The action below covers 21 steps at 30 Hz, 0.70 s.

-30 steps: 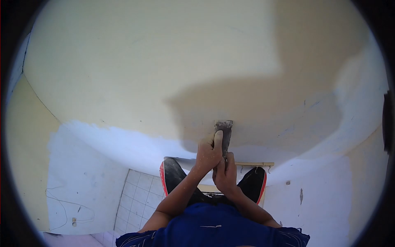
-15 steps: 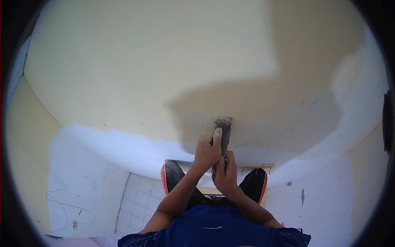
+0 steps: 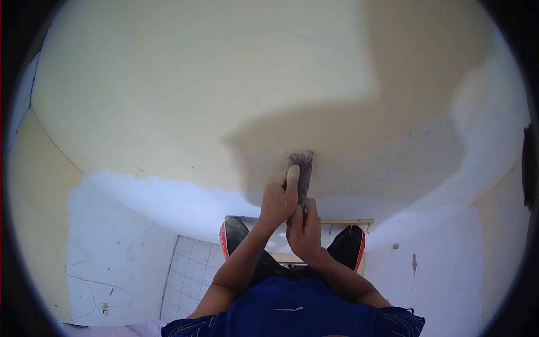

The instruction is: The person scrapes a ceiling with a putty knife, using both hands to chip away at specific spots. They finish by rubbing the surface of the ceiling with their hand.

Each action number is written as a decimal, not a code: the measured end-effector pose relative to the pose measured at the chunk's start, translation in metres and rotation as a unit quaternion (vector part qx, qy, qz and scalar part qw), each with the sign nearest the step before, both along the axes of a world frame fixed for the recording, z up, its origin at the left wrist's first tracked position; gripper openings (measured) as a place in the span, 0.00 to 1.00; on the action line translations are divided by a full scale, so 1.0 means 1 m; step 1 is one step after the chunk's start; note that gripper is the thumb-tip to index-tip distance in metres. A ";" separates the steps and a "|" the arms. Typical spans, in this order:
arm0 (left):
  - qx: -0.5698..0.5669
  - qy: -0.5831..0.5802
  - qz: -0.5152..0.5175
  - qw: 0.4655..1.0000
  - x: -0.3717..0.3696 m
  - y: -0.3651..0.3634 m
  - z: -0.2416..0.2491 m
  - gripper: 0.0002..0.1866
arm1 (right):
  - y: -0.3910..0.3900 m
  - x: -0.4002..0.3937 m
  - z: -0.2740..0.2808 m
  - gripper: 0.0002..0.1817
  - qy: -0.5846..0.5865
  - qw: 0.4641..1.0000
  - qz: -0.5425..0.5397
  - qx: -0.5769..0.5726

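Note:
A putty knife [image 3: 304, 178] with a dark, dust-caked blade is pressed against the wall [image 3: 168, 101], its edge pointing up and away from me. My left hand [image 3: 280, 194] grips it from the left side, thumb laid along the blade. Lower down, my right hand [image 3: 305, 227] is closed around the handle, which is mostly hidden by the fingers. Pale dust covers the left thumb and knuckles. The wall is cream above and white lower down, where paint appears scraped off, and a shadow falls around the blade.
Below my hands is a wooden strip with hooks [image 3: 359, 221]. White floor tiles [image 3: 193, 267] show at lower left. A thin cable [image 3: 90, 289] hangs near a wall socket [image 3: 105, 309]. At the right edge stands a dark object [image 3: 528, 168].
Both hands and the putty knife have slid a short way up the wall and slightly left. The grip is the same.

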<state>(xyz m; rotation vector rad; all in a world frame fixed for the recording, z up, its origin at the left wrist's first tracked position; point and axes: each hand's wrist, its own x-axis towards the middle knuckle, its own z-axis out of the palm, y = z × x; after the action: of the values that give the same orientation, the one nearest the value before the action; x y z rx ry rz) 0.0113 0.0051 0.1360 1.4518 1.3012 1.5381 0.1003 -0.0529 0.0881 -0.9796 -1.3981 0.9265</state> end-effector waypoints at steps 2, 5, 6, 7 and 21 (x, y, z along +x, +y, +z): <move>0.008 0.012 -0.011 1.000 0.000 0.002 -0.006 0.25 | 0.004 0.001 -0.003 0.07 0.009 1.000 -0.003 0.005; -0.006 -0.023 -0.027 0.999 0.000 0.003 0.016 0.24 | 0.003 0.000 0.014 0.07 0.030 0.999 0.004 -0.029; -0.010 -0.023 -0.027 0.999 0.000 0.004 0.017 0.24 | 0.004 0.000 0.020 0.07 0.043 0.998 0.012 -0.034; -0.010 -0.025 -0.036 0.999 0.000 0.005 0.017 0.24 | 0.004 -0.001 0.021 0.07 0.057 0.997 0.021 -0.039; -0.002 -0.023 -0.036 0.999 0.005 0.006 0.011 0.24 | 0.003 0.005 0.009 0.08 0.047 0.998 0.010 -0.030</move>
<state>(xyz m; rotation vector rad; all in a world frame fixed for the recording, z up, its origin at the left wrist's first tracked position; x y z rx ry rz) 0.0162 0.0106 0.1465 1.4363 1.2110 1.5114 0.1050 -0.0496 0.0973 -0.9555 -1.3106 1.0215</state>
